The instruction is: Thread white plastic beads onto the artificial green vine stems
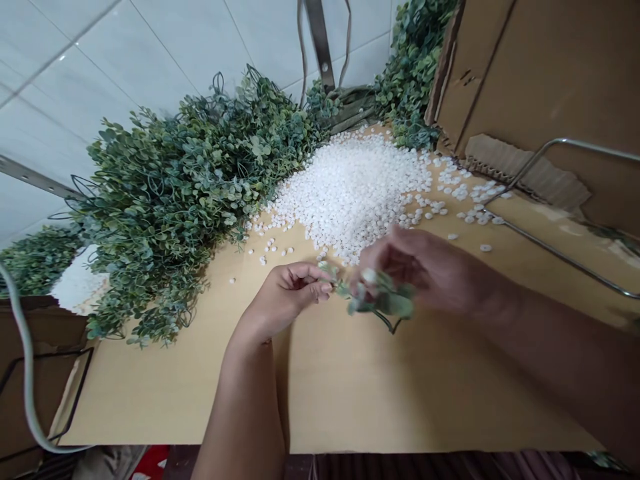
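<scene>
An artificial leaf sprig (385,303) with green leaves and a dark bent stem hangs above the table, partly blurred. My left hand (290,293) is closed in a pinch on the sprig's left end. My right hand (415,263) is over the right part of the sprig, its fingers curled in and smeared by motion. What those fingers hold is hard to make out; a whitish spot shows near their tips. Just beyond both hands spreads a heap of small white plastic pieces (355,187), round and bead-like.
A large pile of artificial greenery (180,180) lies at the left, against the tiled wall (165,47). More foliage (415,60) stands at the back right beside a cardboard box (560,73). A bent metal rod (555,257) juts in from the right. A pale cable (27,373) curves at the left.
</scene>
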A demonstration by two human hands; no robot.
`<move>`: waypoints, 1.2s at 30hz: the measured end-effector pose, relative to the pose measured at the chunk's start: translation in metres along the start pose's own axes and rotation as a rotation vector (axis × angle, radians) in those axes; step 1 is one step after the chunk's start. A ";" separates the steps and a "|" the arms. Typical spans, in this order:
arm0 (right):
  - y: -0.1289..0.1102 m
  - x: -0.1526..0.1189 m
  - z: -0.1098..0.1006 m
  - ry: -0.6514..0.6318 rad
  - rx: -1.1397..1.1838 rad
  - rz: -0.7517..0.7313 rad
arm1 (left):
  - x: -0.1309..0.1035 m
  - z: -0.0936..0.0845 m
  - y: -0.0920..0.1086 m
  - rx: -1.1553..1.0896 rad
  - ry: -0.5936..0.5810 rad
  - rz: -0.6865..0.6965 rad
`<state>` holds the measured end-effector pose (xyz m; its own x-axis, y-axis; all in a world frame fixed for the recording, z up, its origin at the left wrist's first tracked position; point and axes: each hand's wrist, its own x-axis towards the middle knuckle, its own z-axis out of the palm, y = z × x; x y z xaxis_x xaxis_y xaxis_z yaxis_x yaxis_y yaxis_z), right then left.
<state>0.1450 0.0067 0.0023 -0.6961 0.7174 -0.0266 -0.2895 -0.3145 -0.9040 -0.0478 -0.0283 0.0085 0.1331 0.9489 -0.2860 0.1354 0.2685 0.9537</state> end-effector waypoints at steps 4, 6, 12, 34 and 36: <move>-0.010 -0.003 -0.005 -0.101 -0.009 0.151 | 0.000 0.004 0.001 -0.025 -0.050 0.072; -0.004 0.000 -0.004 -0.077 -0.131 0.178 | 0.000 0.005 0.000 -0.037 -0.067 0.137; 0.025 0.007 0.014 0.154 -0.753 -0.137 | 0.001 0.007 -0.001 -0.068 -0.006 0.216; 0.018 0.010 0.006 0.284 -0.747 -0.262 | -0.031 -0.002 -0.055 1.315 0.497 -0.064; 0.013 0.011 0.003 0.312 -0.684 -0.245 | -0.005 0.006 -0.040 1.313 0.453 -0.078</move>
<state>0.1321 0.0084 -0.0085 -0.4188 0.8900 0.1805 0.1282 0.2547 -0.9585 -0.0478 -0.0450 -0.0286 -0.2092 0.9771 -0.0387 0.9740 0.2117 0.0808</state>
